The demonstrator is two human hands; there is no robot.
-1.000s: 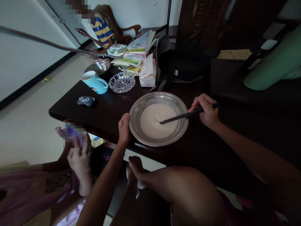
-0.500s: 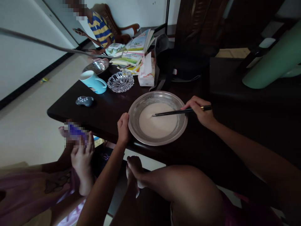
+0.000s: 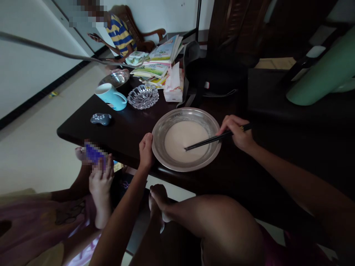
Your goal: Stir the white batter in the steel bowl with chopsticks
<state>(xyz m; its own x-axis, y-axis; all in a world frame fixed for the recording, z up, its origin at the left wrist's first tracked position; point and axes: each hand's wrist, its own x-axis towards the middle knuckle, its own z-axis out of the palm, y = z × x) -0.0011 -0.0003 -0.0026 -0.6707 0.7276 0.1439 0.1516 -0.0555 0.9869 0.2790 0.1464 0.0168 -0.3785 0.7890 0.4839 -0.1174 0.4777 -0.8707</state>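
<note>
A wide steel bowl (image 3: 163, 123) of pale batter (image 3: 183, 138) sits near the front edge of a dark table (image 3: 130, 127). My left hand (image 3: 146, 150) grips the bowl's left rim, fingers closed on it. My right hand (image 3: 237, 132) is closed on a pair of black chopsticks (image 3: 210, 139) at the bowl's right side. Their tips are dipped in the batter toward the near middle of the bowl.
Behind the bowl stand a blue mug (image 3: 111, 96), a cut-glass dish (image 3: 143, 96), a small steel bowl (image 3: 115, 78), a tissue pack (image 3: 173, 83), stacked books (image 3: 158, 61) and a black bag (image 3: 213, 77). Another person's hands (image 3: 100, 175) are at lower left. A seated person (image 3: 119, 33) is at the back.
The chopstick tips swept from the bowl's middle to its far left part, then back toward the near middle. My left hand stayed on the rim.
</note>
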